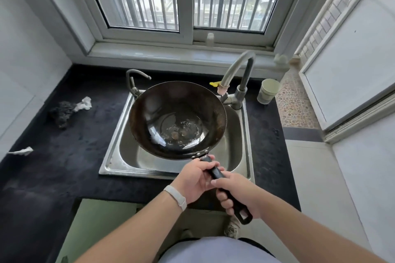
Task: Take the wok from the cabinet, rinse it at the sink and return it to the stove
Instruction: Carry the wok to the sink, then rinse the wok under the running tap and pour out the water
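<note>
A dark round wok [177, 119] hangs over the steel sink [241, 134], roughly level, with a little water and some bits in its bottom. Its black handle points back toward me. My left hand [193, 178], with a white band on the wrist, grips the handle close to the bowl. My right hand [236, 193] grips the handle farther back, near its looped end. The tall grey faucet [239, 70] arches over the sink's far right corner, its spout just beyond the wok's rim. No water stream is visible.
A small second tap [134, 81] stands at the sink's far left. A pale cup [268, 90] sits right of the faucet. A dark scrubber with a white rag [68, 110] and a white scrap [21, 151] lie on the black counter [64, 156]. Window behind.
</note>
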Demonstrator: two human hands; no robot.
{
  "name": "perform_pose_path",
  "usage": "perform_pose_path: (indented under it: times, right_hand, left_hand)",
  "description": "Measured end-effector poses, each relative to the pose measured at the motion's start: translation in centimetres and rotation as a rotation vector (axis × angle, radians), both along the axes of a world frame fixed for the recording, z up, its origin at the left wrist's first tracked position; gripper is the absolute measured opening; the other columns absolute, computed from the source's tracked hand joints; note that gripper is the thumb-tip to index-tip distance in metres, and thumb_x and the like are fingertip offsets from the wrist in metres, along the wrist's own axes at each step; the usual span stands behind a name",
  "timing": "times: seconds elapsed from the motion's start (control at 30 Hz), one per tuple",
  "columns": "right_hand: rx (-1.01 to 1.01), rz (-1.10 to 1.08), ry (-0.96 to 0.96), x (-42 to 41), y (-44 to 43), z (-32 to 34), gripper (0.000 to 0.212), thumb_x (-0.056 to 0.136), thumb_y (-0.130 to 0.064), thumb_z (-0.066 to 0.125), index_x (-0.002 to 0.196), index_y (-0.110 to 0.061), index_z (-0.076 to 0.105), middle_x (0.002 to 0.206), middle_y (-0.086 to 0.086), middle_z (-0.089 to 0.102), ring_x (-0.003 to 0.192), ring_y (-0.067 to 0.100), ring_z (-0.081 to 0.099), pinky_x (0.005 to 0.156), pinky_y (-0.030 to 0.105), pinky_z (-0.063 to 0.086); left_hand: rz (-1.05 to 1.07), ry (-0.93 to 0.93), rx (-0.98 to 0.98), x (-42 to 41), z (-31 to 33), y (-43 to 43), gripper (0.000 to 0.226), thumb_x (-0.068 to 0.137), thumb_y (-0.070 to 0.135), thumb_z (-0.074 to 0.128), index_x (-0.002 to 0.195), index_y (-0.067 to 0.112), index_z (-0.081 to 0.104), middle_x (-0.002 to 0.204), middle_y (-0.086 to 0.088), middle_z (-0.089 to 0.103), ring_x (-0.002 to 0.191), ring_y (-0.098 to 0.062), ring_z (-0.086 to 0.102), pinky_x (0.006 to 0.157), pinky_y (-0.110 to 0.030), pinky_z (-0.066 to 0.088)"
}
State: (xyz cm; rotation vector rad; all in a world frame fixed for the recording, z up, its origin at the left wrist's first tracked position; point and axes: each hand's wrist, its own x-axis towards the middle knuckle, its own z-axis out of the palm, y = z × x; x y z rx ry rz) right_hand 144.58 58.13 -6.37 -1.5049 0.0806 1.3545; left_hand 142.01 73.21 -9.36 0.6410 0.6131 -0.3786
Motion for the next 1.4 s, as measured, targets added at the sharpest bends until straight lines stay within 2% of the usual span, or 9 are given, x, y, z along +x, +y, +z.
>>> perform_pose_path:
  times: [0.23, 0.37, 0.47, 0.53, 0.7, 0.9, 1.1, 1.27, 1.4]
  right_hand:
    - [0.055, 0.147, 0.001, 5.4, -2.0, 0.1, 0.018, 0.099, -0.019, 0.055, 0.115, -0.012, 0.053, 0.061, 0.000, 0.049, 0.047, 0.013, 0.040, 0.044, 0.026, 0.041]
    - [0.059, 0.256, 0.015, 7.9, -3.5, -0.7, 0.019, 0.099, -0.017, 0.053, 0.117, -0.011, 0.053, 0.061, 0.002, 0.047, 0.047, 0.014, 0.039, 0.043, 0.027, 0.039]
    - [0.052, 0.317, -0.017, 9.0, -3.9, -1.5, 0.020, 0.099, -0.015, 0.052, 0.118, -0.007, 0.054, 0.059, 0.003, 0.046, 0.045, 0.015, 0.039, 0.042, 0.028, 0.038]
    - [0.053, 0.341, -0.025, 9.4, -3.8, -1.7, 0.025, 0.098, -0.015, 0.054, 0.119, -0.001, 0.051, 0.059, 0.002, 0.047, 0.045, 0.016, 0.039, 0.043, 0.028, 0.038]
    - [0.056, 0.372, 0.016, 10.1, -3.2, -2.2, 0.014, 0.097, -0.014, 0.055, 0.108, -0.006, 0.050, 0.060, 0.002, 0.047, 0.046, 0.017, 0.039, 0.041, 0.028, 0.038]
    - [-0.014, 0.374, 0.028, 10.5, -3.5, -2.4, 0.014, 0.095, -0.016, 0.056, 0.096, -0.014, 0.042, 0.059, 0.002, 0.047, 0.045, 0.018, 0.040, 0.043, 0.030, 0.038]
    - [-0.069, 0.320, 0.063, 10.2, -3.8, -2.4, 0.012, 0.096, -0.018, 0.055, 0.098, -0.013, 0.044, 0.060, 0.002, 0.049, 0.045, 0.016, 0.041, 0.043, 0.029, 0.040]
    - [-0.097, 0.281, 0.069, 10.2, -4.2, -2.6, 0.015, 0.095, -0.021, 0.058, 0.104, -0.015, 0.048, 0.063, 0.003, 0.052, 0.047, 0.016, 0.044, 0.048, 0.031, 0.041]
    - [-0.097, 0.266, 0.069, 10.3, -4.6, -2.7, 0.017, 0.095, -0.023, 0.059, 0.104, -0.015, 0.047, 0.062, 0.003, 0.053, 0.046, 0.015, 0.045, 0.048, 0.031, 0.042]
  left_hand:
    - [0.136, 0.042, 0.072, 2.8, 1.1, -2.6, 0.022, 0.098, -0.003, 0.044, 0.113, 0.009, 0.054, 0.095, -0.010, 0.067, 0.087, -0.024, 0.069, 0.061, -0.036, 0.059]
    - [0.132, 0.076, 0.218, 3.6, 0.5, -4.2, 0.018, 0.099, 0.003, 0.048, 0.114, 0.010, 0.054, 0.097, -0.010, 0.067, 0.086, -0.025, 0.068, 0.064, -0.038, 0.057]
    - [0.030, 0.120, 0.381, 3.2, 0.1, -4.6, 0.014, 0.099, 0.016, 0.054, 0.112, 0.012, 0.057, 0.101, -0.009, 0.071, 0.091, -0.025, 0.067, 0.085, -0.044, 0.054]
    - [-0.015, 0.168, 0.458, 2.5, 0.0, -4.3, 0.021, 0.098, 0.022, 0.055, 0.115, 0.013, 0.061, 0.104, -0.007, 0.074, 0.093, -0.021, 0.069, 0.090, -0.043, 0.052]
    - [-0.137, 0.245, 0.671, 1.7, 1.4, -1.2, 0.022, 0.096, 0.020, 0.057, 0.117, 0.020, 0.060, 0.110, -0.008, 0.074, 0.094, -0.017, 0.073, 0.082, -0.034, 0.056]
    - [-0.084, 0.139, 0.827, 7.3, 3.4, 4.7, 0.016, 0.100, 0.011, 0.051, 0.110, 0.015, 0.062, 0.104, -0.008, 0.072, 0.088, -0.016, 0.072, 0.073, -0.026, 0.057]
    - [-0.188, 0.002, 0.737, 18.3, 2.9, 5.9, 0.032, 0.102, 0.013, 0.047, 0.133, 0.008, 0.054, 0.129, -0.013, 0.064, 0.119, -0.026, 0.062, 0.096, -0.036, 0.052]
    - [-0.383, -0.061, 0.761, 23.4, 2.5, 4.8, 0.042, 0.099, 0.007, 0.054, 0.141, 0.008, 0.048, 0.134, -0.013, 0.057, 0.120, -0.023, 0.057, 0.092, -0.031, 0.052]
    - [-0.559, -0.042, 0.800, 25.6, 1.6, 4.9, 0.053, 0.095, -0.002, 0.058, 0.144, 0.012, 0.044, 0.138, -0.005, 0.053, 0.123, -0.024, 0.057, 0.104, -0.043, 0.048]
